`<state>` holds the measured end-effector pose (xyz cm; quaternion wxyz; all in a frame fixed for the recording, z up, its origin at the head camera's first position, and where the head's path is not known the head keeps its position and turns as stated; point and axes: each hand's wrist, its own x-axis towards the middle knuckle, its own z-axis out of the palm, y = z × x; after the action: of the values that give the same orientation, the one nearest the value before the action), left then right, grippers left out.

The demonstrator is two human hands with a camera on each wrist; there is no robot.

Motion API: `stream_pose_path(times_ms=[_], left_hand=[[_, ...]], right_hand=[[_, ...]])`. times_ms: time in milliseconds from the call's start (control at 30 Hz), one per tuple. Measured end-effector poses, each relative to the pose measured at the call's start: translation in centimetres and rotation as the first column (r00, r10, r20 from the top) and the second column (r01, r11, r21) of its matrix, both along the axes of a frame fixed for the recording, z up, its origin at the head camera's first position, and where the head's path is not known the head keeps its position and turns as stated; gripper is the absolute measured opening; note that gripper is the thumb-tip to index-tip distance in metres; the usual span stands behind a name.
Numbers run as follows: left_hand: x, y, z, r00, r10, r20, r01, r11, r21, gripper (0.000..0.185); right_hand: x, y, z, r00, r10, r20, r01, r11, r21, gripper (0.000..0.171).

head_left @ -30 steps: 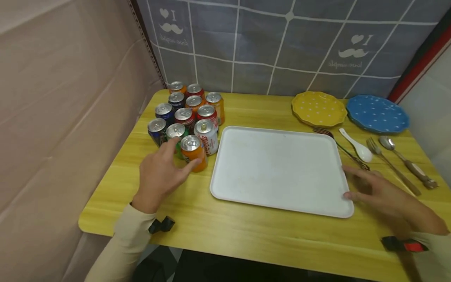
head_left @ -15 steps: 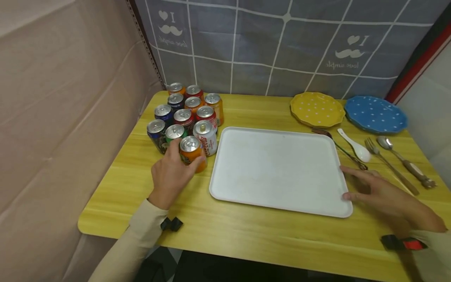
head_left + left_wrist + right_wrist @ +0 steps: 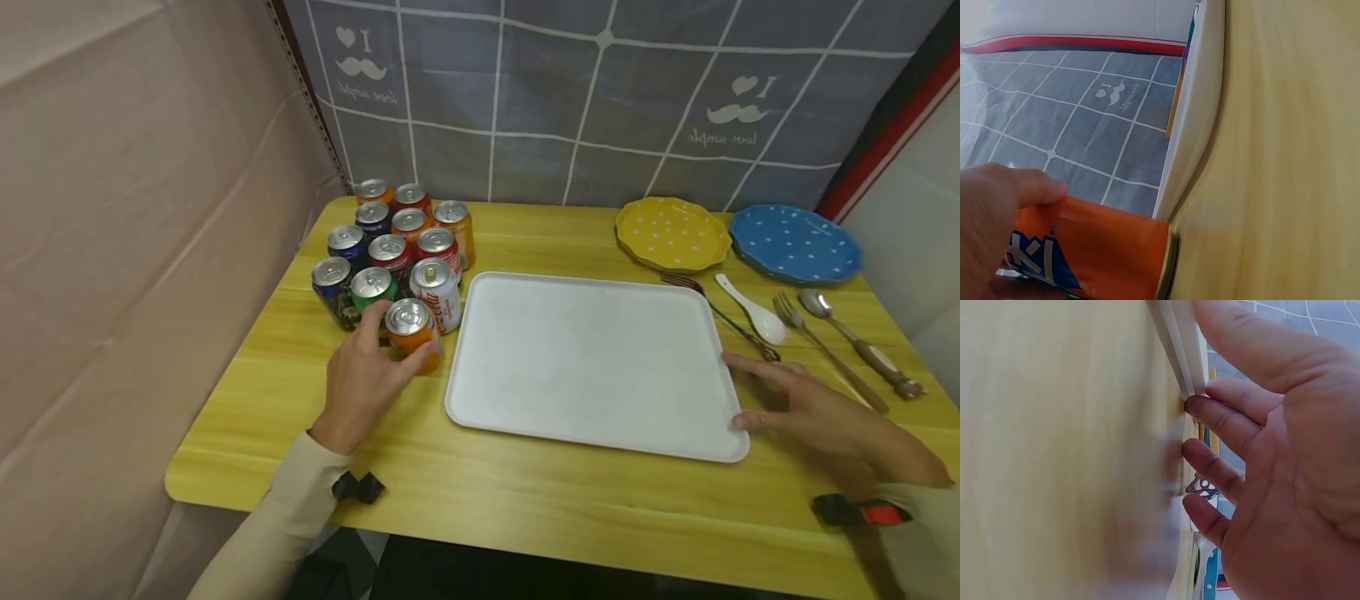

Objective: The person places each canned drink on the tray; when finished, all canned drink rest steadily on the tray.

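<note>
Orange soda can (image 3: 412,334) gripped by left hand (image 3: 363,379); right hand (image 3: 817,408), fingers straight, touches white tray's (image 3: 592,367) right edge.

Backdrop cloth (image 3: 600,100) — mirrored "I", "love simple", white can (image 3: 438,292) — Coca-Cola script

The right hand (image 3: 1285,456) lies open, 1 fingertip touching the white tray's (image 3: 1179,344) edge on the yellow table (image 3: 1054,450).
</note>
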<state>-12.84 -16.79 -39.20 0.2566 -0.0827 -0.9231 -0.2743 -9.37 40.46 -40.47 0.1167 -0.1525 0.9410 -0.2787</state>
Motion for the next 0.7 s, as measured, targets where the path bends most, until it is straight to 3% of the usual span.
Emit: stream_pose_path(times_ms=[233,367,533,700], left_hand=[[0.8,0.0,0.8,0.999,-0.039,-0.032,0.038,0.998,-0.045,0.081],[1.3,1.0,2.3,0.991,-0.124,-0.047,0.123,0.992,-0.020,0.080],[0.8,3.3,4.2,0.959,-0.283,-0.018,0.283,0.959,0.013,0.077],[-0.9,6.0,5.2,0.914,-0.401,0.059,0.400,0.916,0.037,0.075]], right_hand=[[-0.1,0.1,-0.3,0.998,0.018,-0.052,-0.020,1.000,-0.022,0.093],[-0.3,0.2,-0.3,0.999,0.021,-0.047,-0.022,1.000,-0.015,0.094],[-0.2,0.4,0.0,1.000,0.010,-0.004,-0.010,1.000,-0.027,0.095],[0.0,0.5,-0.1,1.000,0.002,0.003,-0.002,0.999,-0.038,0.094]])
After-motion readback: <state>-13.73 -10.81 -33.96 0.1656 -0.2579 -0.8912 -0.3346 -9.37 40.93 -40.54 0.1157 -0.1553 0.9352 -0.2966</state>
